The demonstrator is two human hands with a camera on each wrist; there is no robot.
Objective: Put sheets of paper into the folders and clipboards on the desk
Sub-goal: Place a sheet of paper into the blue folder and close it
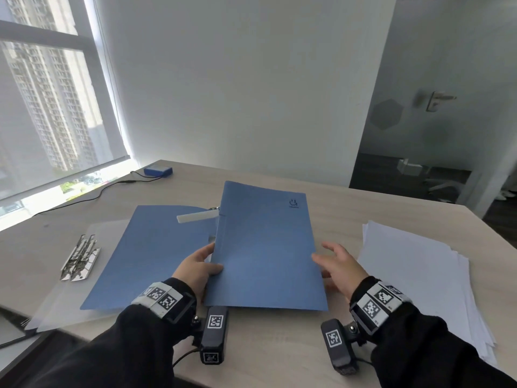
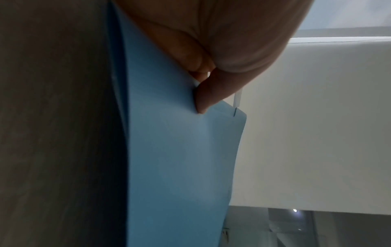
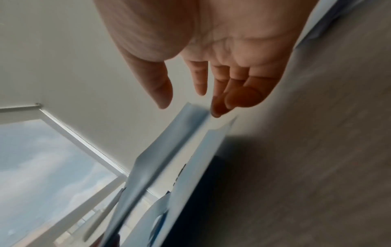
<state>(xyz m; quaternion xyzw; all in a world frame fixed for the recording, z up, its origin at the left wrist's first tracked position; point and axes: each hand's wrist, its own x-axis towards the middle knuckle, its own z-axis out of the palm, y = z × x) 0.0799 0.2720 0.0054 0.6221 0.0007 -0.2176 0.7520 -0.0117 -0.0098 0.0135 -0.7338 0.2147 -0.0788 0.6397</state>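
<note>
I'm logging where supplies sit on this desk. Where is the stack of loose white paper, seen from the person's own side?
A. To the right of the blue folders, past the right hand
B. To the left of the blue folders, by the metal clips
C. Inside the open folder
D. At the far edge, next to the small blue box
A: in the head view the stack of white paper lies on the desk beyond the right hand, right of the held blue folder.

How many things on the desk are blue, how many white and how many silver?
Blue: 3, the held folder, the flat folder and the small box
White: 2, the paper stack and the plastic strip
Silver: 1, the pile of metal clips
Total: 6
</note>
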